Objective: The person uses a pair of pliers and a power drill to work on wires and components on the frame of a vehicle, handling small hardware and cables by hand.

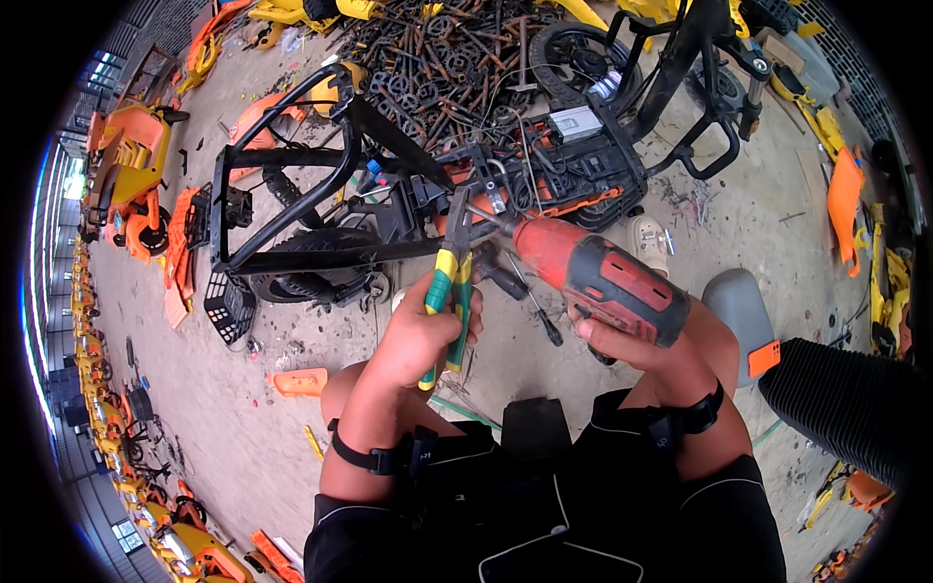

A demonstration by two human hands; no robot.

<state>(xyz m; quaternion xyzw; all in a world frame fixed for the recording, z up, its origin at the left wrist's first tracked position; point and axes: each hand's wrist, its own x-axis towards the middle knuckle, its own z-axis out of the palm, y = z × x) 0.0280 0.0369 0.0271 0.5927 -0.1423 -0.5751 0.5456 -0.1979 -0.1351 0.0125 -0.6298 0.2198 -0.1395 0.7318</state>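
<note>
My left hand (420,335) is closed around pliers (442,282) with green and yellow handles. Their dark jaws point up against the black scooter frame (389,136). In my right hand (622,342) is a red and black power driver (607,277), gripped below its body. Its bit reaches left, close beside the pliers' jaws, at the frame's middle; whether it touches a fastener is hard to see. The frame lies across the floor in front of me, with a black wheel (311,282) under its left part and orange and black parts at its middle.
A heap of rusty metal parts (437,68) lies beyond the frame. On the floor between my knees are a screwdriver (544,319) and another dark tool. A grey seat-like piece (734,316) stands at right, beside a black ribbed object (841,403). Orange and yellow scooters (131,175) line the left.
</note>
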